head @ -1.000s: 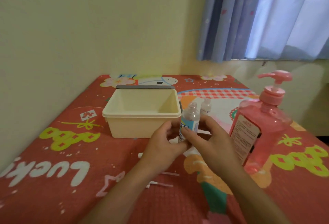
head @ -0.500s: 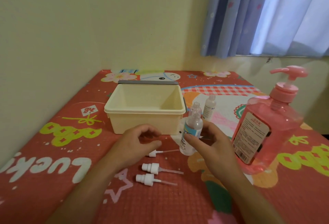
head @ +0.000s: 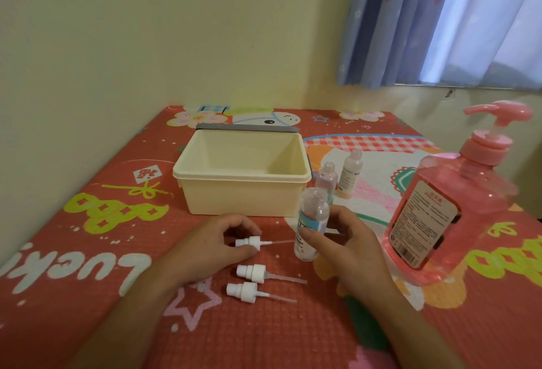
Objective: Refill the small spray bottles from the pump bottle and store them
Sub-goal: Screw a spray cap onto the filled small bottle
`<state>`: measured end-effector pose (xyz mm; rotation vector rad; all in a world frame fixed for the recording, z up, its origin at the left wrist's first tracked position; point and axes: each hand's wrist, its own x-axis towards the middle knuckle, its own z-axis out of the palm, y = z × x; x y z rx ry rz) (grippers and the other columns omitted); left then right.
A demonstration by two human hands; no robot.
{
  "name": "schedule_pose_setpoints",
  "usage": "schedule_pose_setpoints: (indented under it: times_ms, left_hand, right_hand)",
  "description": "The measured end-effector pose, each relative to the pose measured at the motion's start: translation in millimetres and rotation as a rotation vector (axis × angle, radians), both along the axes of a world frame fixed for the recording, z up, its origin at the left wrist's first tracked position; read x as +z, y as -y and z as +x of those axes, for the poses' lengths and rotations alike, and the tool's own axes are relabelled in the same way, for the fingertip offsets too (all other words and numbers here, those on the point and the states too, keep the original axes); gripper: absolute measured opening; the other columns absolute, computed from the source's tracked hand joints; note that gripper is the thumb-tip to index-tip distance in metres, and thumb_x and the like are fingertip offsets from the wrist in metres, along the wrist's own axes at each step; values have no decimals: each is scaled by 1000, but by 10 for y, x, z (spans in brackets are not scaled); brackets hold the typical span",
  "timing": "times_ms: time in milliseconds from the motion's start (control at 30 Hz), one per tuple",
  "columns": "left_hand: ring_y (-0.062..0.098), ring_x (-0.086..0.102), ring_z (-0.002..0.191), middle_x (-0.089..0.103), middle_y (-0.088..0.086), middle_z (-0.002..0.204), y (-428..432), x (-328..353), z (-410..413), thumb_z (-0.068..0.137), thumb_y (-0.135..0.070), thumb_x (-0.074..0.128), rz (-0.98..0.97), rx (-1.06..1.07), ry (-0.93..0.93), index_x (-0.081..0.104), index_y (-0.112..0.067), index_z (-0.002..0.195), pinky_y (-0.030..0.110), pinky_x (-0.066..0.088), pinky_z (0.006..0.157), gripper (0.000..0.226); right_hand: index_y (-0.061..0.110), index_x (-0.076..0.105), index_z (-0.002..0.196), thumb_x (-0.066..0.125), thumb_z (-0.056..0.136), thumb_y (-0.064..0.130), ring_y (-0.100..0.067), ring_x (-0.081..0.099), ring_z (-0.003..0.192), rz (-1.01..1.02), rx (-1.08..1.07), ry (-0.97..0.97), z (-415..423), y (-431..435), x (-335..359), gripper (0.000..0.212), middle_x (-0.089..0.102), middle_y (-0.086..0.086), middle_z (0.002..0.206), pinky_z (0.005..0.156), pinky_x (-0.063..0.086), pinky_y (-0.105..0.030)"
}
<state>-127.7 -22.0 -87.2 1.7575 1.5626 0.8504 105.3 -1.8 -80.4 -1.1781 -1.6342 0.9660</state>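
Observation:
My right hand (head: 349, 248) grips a small clear spray bottle (head: 311, 223) with a blue label, held upright with its neck uncapped. My left hand (head: 214, 247) pinches a white spray head (head: 249, 243) with a thin dip tube, low over the mat. Two more white spray heads (head: 252, 272) (head: 243, 291) lie on the mat just in front. Two other small bottles (head: 327, 178) (head: 350, 173) stand uncapped behind, right of the cream box. The large pink pump bottle (head: 448, 210) stands at the right.
A cream plastic box (head: 243, 194) with a grey back edge sits open at the middle of the red patterned mat (head: 264, 333). A yellow wall runs along the left and back. Blue curtains (head: 440, 22) hang at the upper right.
My hands came apart: the left one went down to the mat with the spray head, while the right one kept the uncapped bottle upright. The view tilted slightly.

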Motion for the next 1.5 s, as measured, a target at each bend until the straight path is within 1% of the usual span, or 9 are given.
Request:
schedule_pose_setpoints:
  times_ms: [233, 400, 500, 600, 733, 1000, 1267, 1367, 1500]
  left_hand:
    - [4, 69, 83, 74, -8, 93, 38, 148, 54, 84, -4, 71, 130, 116, 375, 71, -18, 97, 16, 54, 72, 19]
    - [9, 64, 83, 71, 10, 99, 30, 297, 140, 85, 6, 65, 254, 114, 561, 68, -7, 102, 17, 52, 73, 22]
    - [7, 62, 75, 68, 11, 97, 35, 386, 182, 85, 9, 64, 308, 95, 639, 64, -9, 98, 17, 51, 70, 22]
    - [7, 64, 70, 70, 0, 85, 34, 452, 212, 81, 2, 67, 356, 98, 672, 65, -10, 94, 18, 52, 69, 17]
    - [14, 71, 83, 76, -2, 83, 33, 510, 194, 75, -16, 68, 373, 91, 678, 68, -11, 98, 24, 57, 79, 23]
    - [19, 74, 85, 77, 3, 85, 63, 571, 132, 76, -15, 67, 341, 72, 621, 70, -8, 99, 25, 58, 78, 25]
    - [24, 75, 84, 77, 6, 84, 63, 700, 84, 75, -19, 70, 315, 32, 453, 71, -13, 96, 30, 60, 82, 22]
    - [20, 74, 83, 77, 6, 86, 27, 797, 114, 82, -12, 72, 319, 1, 338, 73, -17, 95, 28, 59, 83, 15]
    - [9, 66, 79, 71, -3, 89, -45, 892, 268, 82, -13, 76, 351, -34, 196, 74, -20, 95, 18, 53, 73, 15]
  right_hand:
    - [48, 57, 96, 75, 79, 28, 19, 57, 85, 11, 31, 14, 11, 35, -23, 31, 62, 40, 87, 54, 48, -7]
    - [47, 59, 98, 76, 78, 30, 15, 59, 89, 23, 28, 24, -3, 38, -57, 32, 63, 38, 93, 64, 49, -6]
    - [46, 60, 102, 76, 77, 32, 10, 61, 91, 32, 8, 31, -27, 32, -89, 33, 66, 32, 98, 74, 51, -14]
    - [45, 60, 102, 76, 77, 32, 8, 62, 92, 38, 14, 28, -58, 36, -98, 32, 66, 31, 98, 73, 52, -15]
    - [44, 61, 104, 76, 77, 33, 5, 62, 93, 38, 13, 30, -85, 33, -121, 32, 66, 31, 99, 76, 53, -19]
    - [50, 56, 101, 75, 78, 34, 5, 61, 94, 66, 28, 69, -135, 24, -117, 33, 64, 32, 99, 76, 51, -17]
    - [42, 60, 108, 75, 78, 34, 2, 61, 96, 68, 22, 69, -136, 35, -119, 35, 66, 25, 104, 80, 54, -24]
    - [46, 59, 105, 75, 78, 35, 4, 61, 94, 88, 28, 90, -141, 34, -117, 34, 66, 27, 102, 79, 52, -22]
    - [51, 56, 100, 74, 78, 38, 9, 59, 94, 102, 30, 104, -159, 32, -99, 32, 64, 31, 99, 76, 49, -17]
